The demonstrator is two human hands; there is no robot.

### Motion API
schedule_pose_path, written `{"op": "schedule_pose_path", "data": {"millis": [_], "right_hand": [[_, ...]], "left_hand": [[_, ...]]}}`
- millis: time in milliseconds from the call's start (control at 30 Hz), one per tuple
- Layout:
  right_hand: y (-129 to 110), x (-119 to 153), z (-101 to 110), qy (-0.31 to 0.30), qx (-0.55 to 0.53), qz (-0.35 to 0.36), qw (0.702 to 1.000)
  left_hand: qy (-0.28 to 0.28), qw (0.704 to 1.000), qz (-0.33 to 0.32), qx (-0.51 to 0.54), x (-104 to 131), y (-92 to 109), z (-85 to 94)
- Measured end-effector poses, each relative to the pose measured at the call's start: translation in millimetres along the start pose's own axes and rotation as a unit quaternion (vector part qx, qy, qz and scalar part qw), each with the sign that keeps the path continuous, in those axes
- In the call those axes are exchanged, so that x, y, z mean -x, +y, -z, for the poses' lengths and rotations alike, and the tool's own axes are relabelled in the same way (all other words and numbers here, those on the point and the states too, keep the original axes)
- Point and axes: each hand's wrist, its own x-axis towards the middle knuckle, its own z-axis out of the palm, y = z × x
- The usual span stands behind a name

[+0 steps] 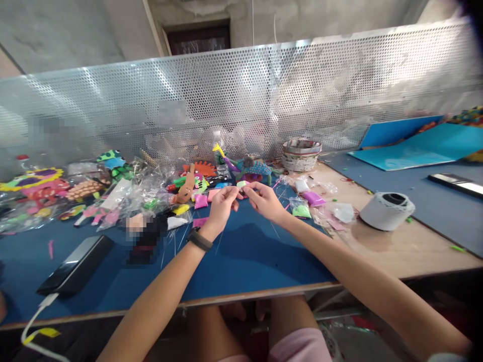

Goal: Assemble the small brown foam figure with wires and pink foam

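In front of me, both hands meet just above the blue table mat. My left hand (223,203), with a dark band on its wrist, is closed in a pinch. Across from it, my right hand (263,200) is pinched too. Between the fingertips sits a small pale green piece (242,184), soft-looking, with a tiny dark spot below it; its full shape is hidden. Nearby lie a pink packet (201,201), a green packet (301,208) and a purple packet (314,198). A brown long-necked animal figure (187,187) lies left of my hands.
Several colourful animal figures and clear bags crowd the back left. A black power bank (75,265) with a white cable lies front left. Right of my hands are a woven basket (301,155), a white thread cone (387,211) and a blue folder (418,146). A perforated metal panel (241,100) stands behind.
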Motion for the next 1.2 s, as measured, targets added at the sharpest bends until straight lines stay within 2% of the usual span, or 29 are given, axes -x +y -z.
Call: {"op": "schedule_pose_path", "data": {"millis": [100, 267, 367, 533, 700, 767, 833, 900, 967, 1033, 1100, 1200], "right_hand": [[-1.8, 3.3, 1.5, 0.015, 0.14, 0.078, 0.987], [-4.2, 3.6, 15.4, 0.011, 0.353, 0.173, 0.919], [-7.6, 2.8, 21.8, 0.007, 0.383, 0.182, 0.906], [-10.1, 1.6, 23.7, -0.003, 0.355, 0.186, 0.916], [-3.8, -0.6, 32.8, -0.038, 0.429, 0.205, 0.879], [-1.9, -1.7, 35.2, -0.048, 0.437, 0.203, 0.875], [-2.5, -2.9, 33.5, -0.038, 0.401, 0.197, 0.894], [-5.5, -4.3, 28.0, -0.021, 0.316, 0.171, 0.933], [-9.1, -5.9, 21.6, -0.025, 0.204, 0.116, 0.972], [-11.5, -7.4, 17.0, -0.042, 0.101, 0.039, 0.993], [-12.1, -8.4, 15.6, -0.066, 0.02, -0.045, 0.997], [-12.5, -8.4, 18.0, -0.106, -0.064, -0.152, 0.98]], "left_hand": [[0.006, 0.999, 0.013, 0.032, 0.6, 0.7, -2.0], [-0.002, 0.996, 0.045, 0.076, 1.3, 3.4, -3.8], [-0.011, 0.997, 0.047, 0.063, 2.2, 9.0, -3.2], [-0.024, 0.998, 0.036, 0.05, 2.7, 17.1, -1.7], [-0.012, 0.989, 0.098, 0.108, 1.4, 10.6, -2.2], [0.001, 0.987, 0.116, 0.116, 0.7, 7.3, -1.5], [0.006, 0.99, 0.104, 0.095, -0.1, 6.3, 0.1], [0.002, 0.996, 0.07, 0.059, -0.7, 7.8, 2.1], [-0.007, 0.999, 0.035, 0.027, -1.1, 10.6, 3.5], [-0.012, 1.0, 0.008, 0.007, -1.2, 13.0, 4.2], [-0.016, 1.0, -0.014, -0.008, -1.2, 13.9, 4.5], [-0.022, 0.999, -0.04, -0.026, -1.2, 13.4, 5.5]]}}
